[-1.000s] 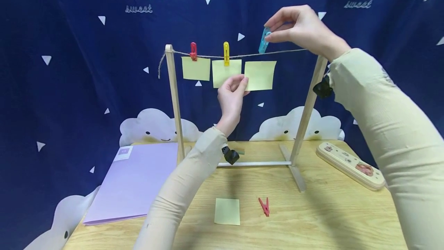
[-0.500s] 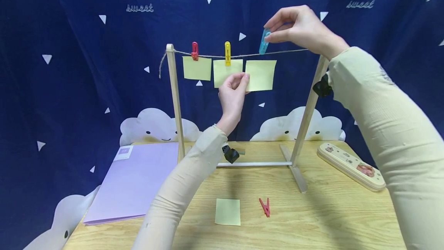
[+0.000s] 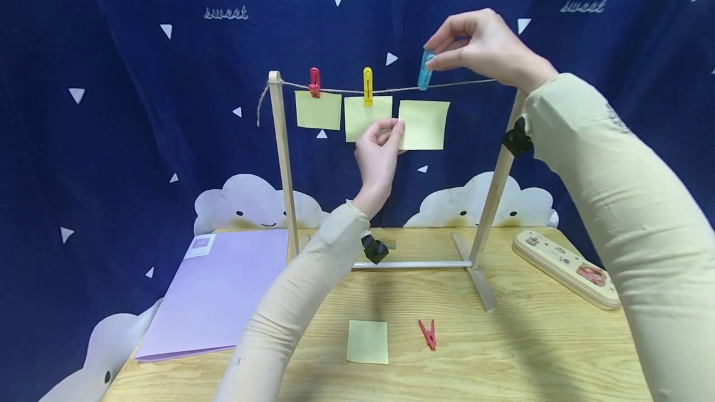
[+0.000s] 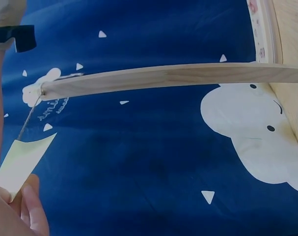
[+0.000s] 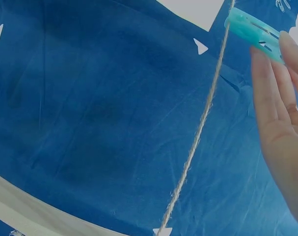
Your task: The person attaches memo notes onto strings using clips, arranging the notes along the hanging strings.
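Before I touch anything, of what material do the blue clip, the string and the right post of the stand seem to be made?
Blue clip: probably plastic, smooth, with neat slots. String: twisted natural-looking fibre, perhaps jute, rough and matte, with loose hairs. Right post: apparently wood, pale and matte, with visible grain.

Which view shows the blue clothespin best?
The right wrist view: the blue clothespin appears largest there, slots visible. The head view shows it small in the right hand; the left wrist view only a sliver at the edge.
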Demonstrator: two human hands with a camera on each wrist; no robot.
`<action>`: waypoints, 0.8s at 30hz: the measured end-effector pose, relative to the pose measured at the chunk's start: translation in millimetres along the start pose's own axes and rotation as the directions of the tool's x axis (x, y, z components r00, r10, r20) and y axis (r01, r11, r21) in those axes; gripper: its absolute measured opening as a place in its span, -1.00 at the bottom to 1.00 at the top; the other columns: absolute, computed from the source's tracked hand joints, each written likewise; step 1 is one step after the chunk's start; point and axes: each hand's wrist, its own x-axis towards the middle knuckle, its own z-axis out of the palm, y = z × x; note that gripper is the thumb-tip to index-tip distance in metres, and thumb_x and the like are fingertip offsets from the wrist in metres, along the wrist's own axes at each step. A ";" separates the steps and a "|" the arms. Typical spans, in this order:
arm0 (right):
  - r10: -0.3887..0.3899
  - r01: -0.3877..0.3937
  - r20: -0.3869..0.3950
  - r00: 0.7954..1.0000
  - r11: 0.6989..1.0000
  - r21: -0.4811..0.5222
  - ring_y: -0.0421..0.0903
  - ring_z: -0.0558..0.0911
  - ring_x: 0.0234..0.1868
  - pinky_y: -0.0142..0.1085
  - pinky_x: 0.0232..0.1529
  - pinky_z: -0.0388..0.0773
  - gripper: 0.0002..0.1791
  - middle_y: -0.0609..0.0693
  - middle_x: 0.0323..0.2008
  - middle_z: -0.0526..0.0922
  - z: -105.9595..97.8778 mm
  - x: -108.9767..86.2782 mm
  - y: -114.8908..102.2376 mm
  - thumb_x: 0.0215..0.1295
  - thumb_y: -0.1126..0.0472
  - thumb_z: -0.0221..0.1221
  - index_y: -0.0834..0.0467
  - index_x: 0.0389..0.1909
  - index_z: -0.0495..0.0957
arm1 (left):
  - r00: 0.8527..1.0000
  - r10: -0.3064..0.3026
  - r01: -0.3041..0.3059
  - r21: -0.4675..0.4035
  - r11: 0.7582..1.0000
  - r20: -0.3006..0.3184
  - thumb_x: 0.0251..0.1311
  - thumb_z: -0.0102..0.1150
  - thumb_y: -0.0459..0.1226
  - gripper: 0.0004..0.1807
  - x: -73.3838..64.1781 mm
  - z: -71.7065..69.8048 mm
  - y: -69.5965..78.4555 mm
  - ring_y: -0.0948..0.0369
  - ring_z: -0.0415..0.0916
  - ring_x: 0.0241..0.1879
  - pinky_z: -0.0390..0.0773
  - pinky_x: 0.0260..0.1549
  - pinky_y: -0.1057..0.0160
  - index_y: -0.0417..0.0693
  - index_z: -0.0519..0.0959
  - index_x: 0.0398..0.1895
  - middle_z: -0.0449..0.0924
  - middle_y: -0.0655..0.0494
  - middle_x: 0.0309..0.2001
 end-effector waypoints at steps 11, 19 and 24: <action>0.020 -0.023 0.058 0.998 0.998 0.059 -0.35 0.70 -0.21 -0.50 0.03 0.62 -0.71 -0.24 -0.17 0.61 2.9 4.6 4.0 0.25 0.09 0.34 0.13 -0.08 0.64 | 1.000 -0.005 0.006 0.041 0.999 -0.024 0.32 0.24 -0.25 -0.78 -1.3 1.6 0.6 0.18 0.72 -0.19 0.71 -0.30 0.37 -0.22 0.67 -0.11 0.76 -0.10 -0.09; 0.028 -0.038 0.075 0.997 0.991 0.125 -0.32 0.70 -0.25 -0.65 -0.14 0.59 -0.78 -0.21 -0.19 0.63 2.0 5.5 6.8 0.26 0.12 0.33 0.10 -0.13 0.64 | 0.999 -0.008 0.010 0.050 0.999 -0.043 0.32 0.23 -0.23 -0.76 1.5 2.3 1.4 0.24 0.71 -0.25 0.69 -0.32 0.41 -0.21 0.68 -0.08 0.76 -0.09 -0.08; 0.032 -0.045 0.087 0.996 0.987 0.152 -0.30 0.70 -0.25 -0.66 -0.15 0.59 -0.76 -0.22 -0.22 0.66 2.1 5.5 7.1 0.25 0.13 0.34 0.13 -0.11 0.64 | 0.999 -0.006 0.007 0.035 0.999 -0.051 0.32 0.24 -0.25 -0.77 2.6 3.6 1.5 0.31 0.68 -0.29 0.69 -0.33 0.40 -0.23 0.68 -0.10 0.77 -0.11 -0.10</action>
